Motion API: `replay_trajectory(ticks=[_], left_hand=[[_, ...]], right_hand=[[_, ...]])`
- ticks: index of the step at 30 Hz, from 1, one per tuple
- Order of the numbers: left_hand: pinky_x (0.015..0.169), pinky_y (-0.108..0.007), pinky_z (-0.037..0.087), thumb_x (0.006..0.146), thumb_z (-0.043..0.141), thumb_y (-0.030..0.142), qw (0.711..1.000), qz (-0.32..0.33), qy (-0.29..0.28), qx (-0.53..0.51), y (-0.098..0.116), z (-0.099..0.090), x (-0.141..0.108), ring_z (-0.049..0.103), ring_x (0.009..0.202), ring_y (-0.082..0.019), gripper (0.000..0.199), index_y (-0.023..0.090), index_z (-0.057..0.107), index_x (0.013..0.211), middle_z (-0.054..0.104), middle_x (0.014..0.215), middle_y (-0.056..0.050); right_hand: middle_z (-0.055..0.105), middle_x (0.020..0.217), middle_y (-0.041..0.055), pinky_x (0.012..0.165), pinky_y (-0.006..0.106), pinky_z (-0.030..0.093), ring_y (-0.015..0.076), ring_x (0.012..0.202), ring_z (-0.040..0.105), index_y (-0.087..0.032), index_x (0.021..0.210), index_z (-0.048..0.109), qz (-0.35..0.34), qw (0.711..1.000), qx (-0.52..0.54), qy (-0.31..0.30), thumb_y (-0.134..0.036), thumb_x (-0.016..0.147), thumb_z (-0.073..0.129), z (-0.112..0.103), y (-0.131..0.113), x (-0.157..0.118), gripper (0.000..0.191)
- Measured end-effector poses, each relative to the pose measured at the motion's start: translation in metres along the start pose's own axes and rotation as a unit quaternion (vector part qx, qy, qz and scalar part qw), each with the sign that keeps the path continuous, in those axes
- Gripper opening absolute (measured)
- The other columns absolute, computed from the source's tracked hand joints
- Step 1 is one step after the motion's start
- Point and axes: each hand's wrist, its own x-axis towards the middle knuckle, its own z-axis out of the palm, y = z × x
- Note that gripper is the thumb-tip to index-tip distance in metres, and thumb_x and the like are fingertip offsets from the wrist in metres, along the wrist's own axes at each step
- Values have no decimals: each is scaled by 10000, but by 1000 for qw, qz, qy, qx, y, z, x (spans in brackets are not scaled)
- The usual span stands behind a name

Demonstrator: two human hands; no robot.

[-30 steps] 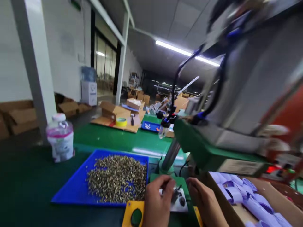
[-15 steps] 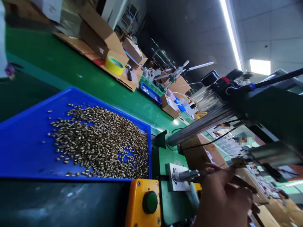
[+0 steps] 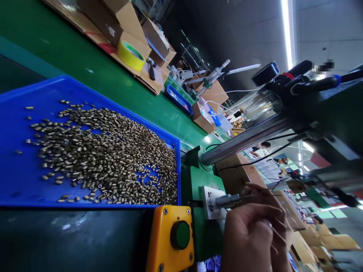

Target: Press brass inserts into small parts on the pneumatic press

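Here the green tabletop (image 3: 85, 71) runs long and tilted through the view, with cardboard boxes (image 3: 124, 22) and a yellow roll of tape (image 3: 131, 56) far along it. Over its near end leans a green press machine (image 3: 326, 113) with a shiny steel column (image 3: 246, 139). Left of the machine base lies a blue tray (image 3: 17, 181) heaped with small brass sleeves (image 3: 107, 158). Just in front of the tray's corner stands a yellow switch box (image 3: 167, 241) with a green button (image 3: 180, 235). Beside that, a white fixture plate (image 3: 208, 204) carries a small metal pin (image 3: 227, 199) lying level. The right hand (image 3: 255, 234) is curled with its fingertips (image 3: 252, 187) pinched at the pin's outer end; whether they grip a small part there, I cannot tell. The left hand is out of sight.
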Motion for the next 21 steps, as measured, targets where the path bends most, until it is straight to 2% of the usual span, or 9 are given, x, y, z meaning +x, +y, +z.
replay_trajectory(ticks=[2, 5, 9, 14, 19, 21], left_hand=[[596, -188, 400, 769, 582, 205, 999, 12, 16, 27, -1, -5, -3, 528, 639, -78, 260, 101, 700, 977, 660, 856, -72], [615, -210, 389, 784, 552, 253, 998, 43, 10, 38, -4, -6, -4, 547, 665, -94, 297, 81, 678, 991, 642, 807, -69], [638, -234, 392, 798, 526, 256, 997, 52, 20, 62, -5, -6, -4, 555, 682, -102, 291, 88, 680, 978, 655, 822, -79], [613, -223, 383, 792, 557, 257, 996, 64, 23, 63, -2, -10, -8, 539, 661, -100, 249, 103, 702, 923, 640, 771, -58], [646, -225, 426, 809, 581, 261, 995, 76, 20, 60, -8, -15, -9, 562, 675, -109, 236, 127, 704, 960, 675, 799, -71], [644, -237, 431, 808, 582, 296, 994, 74, 27, 74, -14, -18, -7, 560, 685, -121, 261, 133, 708, 967, 671, 803, -78]], right_hand=[[652, 972, 15, 580, 195, 463, 140, 804, 614, -267, 1088, 628, 37, 997, 57, 27, -531, 787, 632, 9, -19, -3, 400], [644, 879, -9, 594, 185, 444, 100, 727, 569, -251, 992, 650, 26, 995, 35, 87, -510, 813, 632, 15, -32, -1, 316], [630, 836, -5, 562, 192, 421, 95, 700, 552, -222, 927, 673, -4, 992, 48, 118, -513, 809, 656, 14, -27, 4, 315], [610, 710, -17, 485, 216, 388, 99, 588, 530, -204, 813, 658, 17, 987, 100, 128, -503, 756, 704, 17, -22, 9, 308], [629, 700, -13, 524, 207, 404, 97, 614, 540, -198, 781, 662, -4, 977, 7, 212, -480, 758, 680, 22, -29, 14, 284], [639, 695, -9, 498, 187, 410, 95, 603, 551, -194, 784, 674, 16, 981, 47, 187, -501, 700, 734, 21, -32, 11, 324]])
